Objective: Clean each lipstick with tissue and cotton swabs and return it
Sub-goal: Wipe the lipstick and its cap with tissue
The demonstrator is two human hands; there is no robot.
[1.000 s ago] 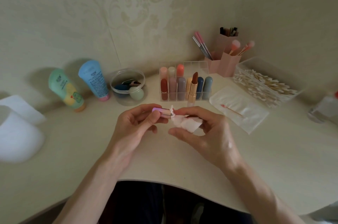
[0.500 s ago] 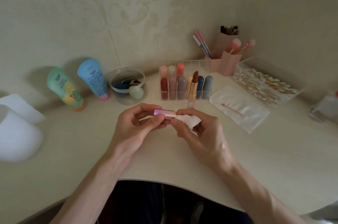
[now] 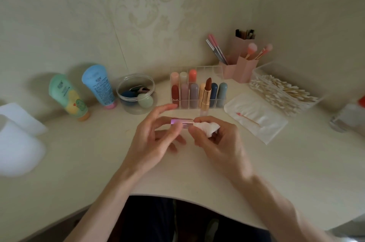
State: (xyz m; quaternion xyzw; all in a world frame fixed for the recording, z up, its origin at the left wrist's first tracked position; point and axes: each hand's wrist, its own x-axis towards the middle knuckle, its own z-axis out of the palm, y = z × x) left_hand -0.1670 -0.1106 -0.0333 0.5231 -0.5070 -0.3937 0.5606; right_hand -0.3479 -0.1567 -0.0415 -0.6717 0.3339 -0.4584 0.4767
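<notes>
Cream corner desk (image 3: 79,162) under patterned wallpaper. Since 0.5 s ago the left hand (image 3: 154,143) has loosened. Its index finger (image 3: 167,107) now lifts clear above the pink lipstick tube (image 3: 181,121), the fingers are spread and nearly straight, and only the thumb seems to touch the tube's underside. The right hand (image 3: 219,145) pinches a crumpled tissue (image 3: 208,128) round the tube's right end, holding it just above the desk in front of the clear organiser (image 3: 217,70). That organiser holds 9 capped lipsticks, 3 behind and 6 in front. 1 uncapped brown lipstick (image 3: 207,91) stands just before it. 1 used swab (image 3: 247,119) lies on 1 flat white sheet (image 3: 262,129), beside a heap of cotton swabs (image 3: 276,89). 2 cream tubes, green (image 3: 67,95) and blue (image 3: 98,85), stand at left.
</notes>
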